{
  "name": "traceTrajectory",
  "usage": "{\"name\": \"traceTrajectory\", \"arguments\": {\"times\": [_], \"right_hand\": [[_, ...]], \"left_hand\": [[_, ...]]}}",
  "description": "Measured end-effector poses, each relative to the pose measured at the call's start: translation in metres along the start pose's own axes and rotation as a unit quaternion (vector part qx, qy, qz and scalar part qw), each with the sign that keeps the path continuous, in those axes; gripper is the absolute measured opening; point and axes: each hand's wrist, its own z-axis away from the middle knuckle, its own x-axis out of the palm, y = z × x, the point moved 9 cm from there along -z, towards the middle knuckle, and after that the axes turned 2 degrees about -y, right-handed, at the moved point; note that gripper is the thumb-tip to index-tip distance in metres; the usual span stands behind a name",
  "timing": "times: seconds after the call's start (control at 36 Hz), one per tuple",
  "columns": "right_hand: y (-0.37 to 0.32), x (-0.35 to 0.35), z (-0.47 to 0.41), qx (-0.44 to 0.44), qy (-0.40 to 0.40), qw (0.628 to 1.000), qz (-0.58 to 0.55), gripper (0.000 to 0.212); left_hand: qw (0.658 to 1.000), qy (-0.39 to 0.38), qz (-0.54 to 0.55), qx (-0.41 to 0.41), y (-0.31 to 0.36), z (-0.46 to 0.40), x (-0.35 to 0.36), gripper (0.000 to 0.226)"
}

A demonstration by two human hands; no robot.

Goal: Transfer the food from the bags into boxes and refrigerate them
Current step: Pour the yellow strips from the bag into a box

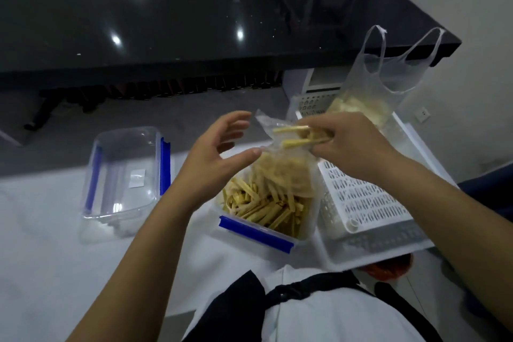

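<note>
**Bag of yellow strips held over a half-filled box**

The right hand (349,144) pinches the upper part of a clear plastic bag (277,158), its fingers (319,137) curled round the film and a few pale yellow food strips (294,136) caught inside it. The bag hangs down into a clear storage box (266,211) with a blue clip on its near side; this box stands on the white counter (41,244) and already holds a heap of the same strips. The left hand (213,158) hovers just beside the bag, fingers loose and spread, thumb tip near the film, gripping nothing.

To the left, apart from the first, stands a second clear box (125,175) with blue clips. To the right lies a white perforated basket (363,197), and behind it a second thin plastic bag (388,78) with handles upright, holding pale food.
</note>
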Motion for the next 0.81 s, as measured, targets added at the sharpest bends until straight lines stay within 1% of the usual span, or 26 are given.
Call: {"name": "traceTrajectory", "arguments": {"times": [0.06,0.08,0.11,0.17,0.19,0.22,0.28,0.33,0.42,0.5,0.58,0.64,0.67,0.72,0.78,0.81], "right_hand": [[-0.010,-0.019,0.004,-0.050,0.090,0.995,-0.014,0.044],[-0.013,-0.024,0.005,-0.072,0.112,0.991,-0.014,0.044],[-0.013,-0.025,0.004,-0.072,0.111,0.991,-0.020,0.043],[-0.004,-0.013,0.000,-0.036,0.052,0.998,-0.031,0.042],[-0.001,-0.009,0.001,-0.025,0.033,0.999,-0.030,0.042],[0.000,-0.009,0.003,-0.028,0.038,0.998,-0.030,0.042],[-0.003,-0.018,0.006,-0.053,0.082,0.995,-0.035,0.039],[-0.004,-0.023,0.007,-0.064,0.097,0.992,-0.039,0.037],[0.003,-0.018,0.008,-0.033,0.067,0.996,-0.056,0.038],[0.007,-0.014,0.011,-0.028,0.055,0.995,-0.076,0.039],[0.026,-0.009,0.009,0.012,0.019,0.997,-0.080,0.057],[0.046,-0.006,0.010,0.053,-0.012,0.997,-0.050,0.066],[0.057,-0.004,0.011,0.067,-0.023,0.997,-0.029,0.064],[0.076,0.000,0.012,0.095,-0.041,0.995,-0.014,0.052],[0.093,0.007,0.013,0.124,-0.060,0.989,-0.046,0.044],[0.098,0.010,0.014,0.131,-0.066,0.987,-0.064,0.045]], "left_hand": [[1.000,-0.022,-0.013,0.010,0.007,-0.007,0.006,0.062],[0.999,-0.028,-0.013,0.011,0.009,-0.010,0.008,0.065],[0.999,-0.032,-0.009,0.011,0.010,-0.013,0.010,0.067],[0.999,-0.031,0.008,0.009,0.013,-0.017,0.015,0.065],[0.999,-0.026,0.020,0.010,0.014,-0.018,0.016,0.060],[0.999,-0.020,0.032,0.013,0.016,-0.020,0.017,0.050],[0.998,0.000,0.057,0.016,0.017,-0.022,0.015,0.027],[0.997,0.022,0.076,0.009,0.015,-0.024,0.013,0.015],[0.994,0.035,0.100,0.003,0.014,-0.027,0.012,0.016],[0.992,0.045,0.113,0.009,0.014,-0.028,0.011,0.018],[0.988,0.064,0.137,0.013,0.013,-0.028,0.007,0.013],[0.985,0.077,0.154,0.009,0.010,-0.027,0.003,0.013],[0.983,0.084,0.162,0.005,0.007,-0.026,0.001,0.013],[0.980,0.095,0.175,-0.005,0.002,-0.024,-0.003,0.012],[0.977,0.099,0.186,-0.018,-0.003,-0.022,-0.004,0.013],[0.977,0.099,0.189,-0.024,-0.004,-0.021,-0.003,0.013]]}}
